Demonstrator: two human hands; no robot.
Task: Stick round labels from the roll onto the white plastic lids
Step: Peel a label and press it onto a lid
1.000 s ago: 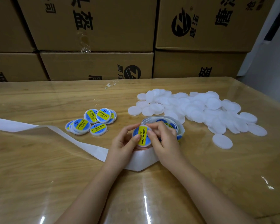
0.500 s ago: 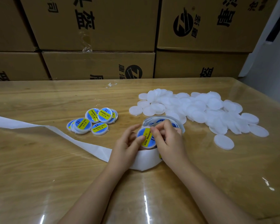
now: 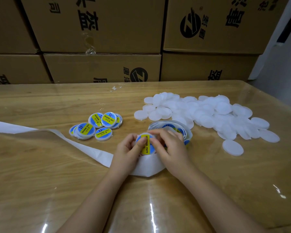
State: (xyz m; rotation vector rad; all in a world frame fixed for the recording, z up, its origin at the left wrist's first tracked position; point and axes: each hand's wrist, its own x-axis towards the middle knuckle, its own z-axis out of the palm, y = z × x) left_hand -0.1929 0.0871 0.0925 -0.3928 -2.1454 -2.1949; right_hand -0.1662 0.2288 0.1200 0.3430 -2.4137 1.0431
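Note:
My left hand [image 3: 128,151] and my right hand [image 3: 169,147] both hold one white lid [image 3: 145,145] that bears a round blue and yellow label. The left thumb lies on the label's face; the right fingers pinch its right edge. Just behind my right hand sits the label roll [image 3: 171,127], partly hidden. A heap of bare white lids [image 3: 208,115] spreads over the right of the table. A small pile of labelled lids [image 3: 97,126] lies to the left.
An empty white backing strip [image 3: 84,146] trails from under my hands to the table's left edge. Stacked cardboard boxes [image 3: 101,68] stand as a wall behind the wooden table [image 3: 40,182]. One lid [image 3: 232,147] lies apart near the right.
Both hands stay on the same labelled lid. The lid has turned, so its yellow band now runs upright, and my left thumb has slid over its face.

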